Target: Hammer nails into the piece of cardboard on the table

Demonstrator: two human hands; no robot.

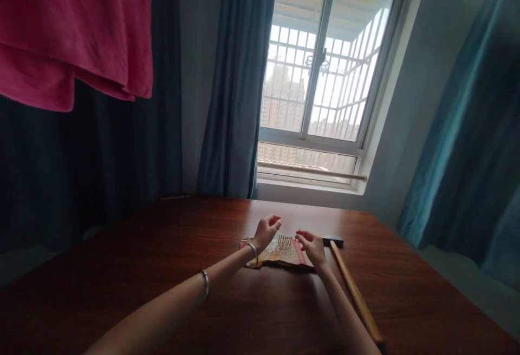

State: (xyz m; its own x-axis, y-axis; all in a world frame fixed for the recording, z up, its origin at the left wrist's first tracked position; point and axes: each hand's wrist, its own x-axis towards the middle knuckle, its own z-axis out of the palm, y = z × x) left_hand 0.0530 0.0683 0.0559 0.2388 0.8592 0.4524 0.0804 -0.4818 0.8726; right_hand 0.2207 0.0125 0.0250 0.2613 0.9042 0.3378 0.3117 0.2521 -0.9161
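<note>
A worn, flat board [280, 257] with pink patches and many small dark marks lies on the wooden table. Several thin nails [285, 240] stand upright in a row near its far middle. Over the board's left side is my left hand [267, 233], fingers curled together; anything between them is too small to make out. My right hand [312, 247], above the board's right end, pinches a small thin nail [299, 230] between thumb and fingers. Beside that hand rests a hammer [352, 284] with a dark head and a long wooden handle pointing toward me.
The brown table [195, 317] reaches to the wall below a barred window [320, 73]. Blue curtains [239, 84] hang at both sides. A pink cloth [81, 30] hangs at the upper left, above the table's height.
</note>
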